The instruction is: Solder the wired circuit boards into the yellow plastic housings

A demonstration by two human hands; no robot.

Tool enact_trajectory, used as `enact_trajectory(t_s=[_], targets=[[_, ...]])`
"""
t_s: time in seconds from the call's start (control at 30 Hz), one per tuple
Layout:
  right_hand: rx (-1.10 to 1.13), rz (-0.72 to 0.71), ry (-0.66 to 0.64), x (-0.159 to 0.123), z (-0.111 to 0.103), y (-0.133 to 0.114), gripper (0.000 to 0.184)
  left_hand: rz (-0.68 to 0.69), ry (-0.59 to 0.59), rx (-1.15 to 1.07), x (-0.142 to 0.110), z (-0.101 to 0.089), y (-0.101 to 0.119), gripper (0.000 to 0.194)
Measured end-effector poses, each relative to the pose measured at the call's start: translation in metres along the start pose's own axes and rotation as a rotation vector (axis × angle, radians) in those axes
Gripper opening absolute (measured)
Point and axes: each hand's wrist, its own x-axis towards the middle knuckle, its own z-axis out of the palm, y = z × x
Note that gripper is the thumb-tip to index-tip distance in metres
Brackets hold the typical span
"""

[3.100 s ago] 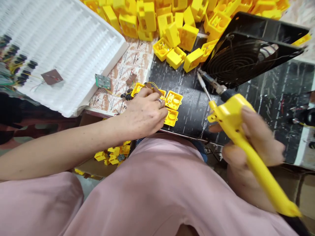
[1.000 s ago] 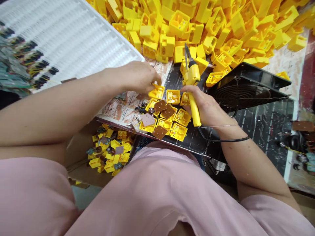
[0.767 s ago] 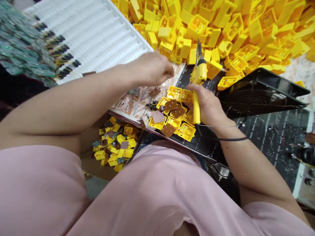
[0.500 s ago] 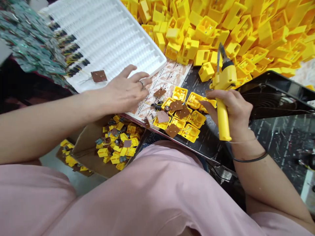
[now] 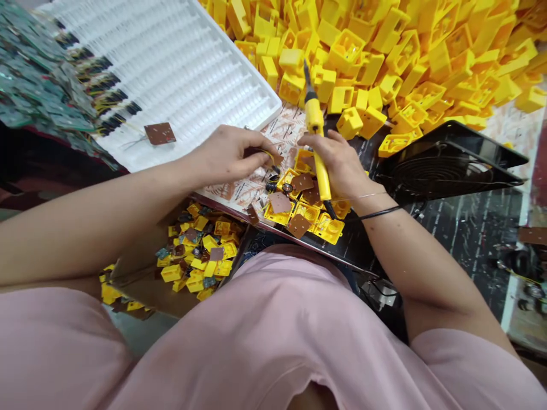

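From here I count one soldering iron (image 5: 315, 119) toward one o'clock, one black fan (image 5: 444, 165) near three, one white tray (image 5: 188, 68) around half past ten bearing one brown board (image 5: 160, 134), and yellow cases (image 5: 346, 48) past counting at one.

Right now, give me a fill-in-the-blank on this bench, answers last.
The right hand grips a tool with a ____ handle.
The ridged tray is coloured ____.
The fan stands nearer the ____ hand than the other.
The open box of yellow parts is made of ____.
Answers: yellow; white; right; cardboard.
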Motion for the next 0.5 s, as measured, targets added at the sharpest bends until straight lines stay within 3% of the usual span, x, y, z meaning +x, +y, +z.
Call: enact_trajectory(t_s=[0.1, 0.2, 0.33, 0.5], targets=[[-0.009, -0.009, -0.068, -0.006, -0.001, 0.001, 0.036, -0.022, -0.095, -0.109, 0.015, 0.006, 0.006, 0.055], [-0.038, 0.012, -0.058, -0.031, -0.012, -0.001, 0.035, -0.048, -0.164, -0.153, 0.026, 0.009, 0.006, 0.052], [-0.068, 0.017, 0.101, -0.063, -0.031, -0.006, 0.031, -0.079, -0.225, -0.223, 0.036, 0.014, 0.011, 0.040], [-0.093, 0.085, 0.251, -0.113, -0.077, -0.024, 0.033, -0.041, -0.168, -0.164, 0.040, 0.008, 0.025, 0.036]])
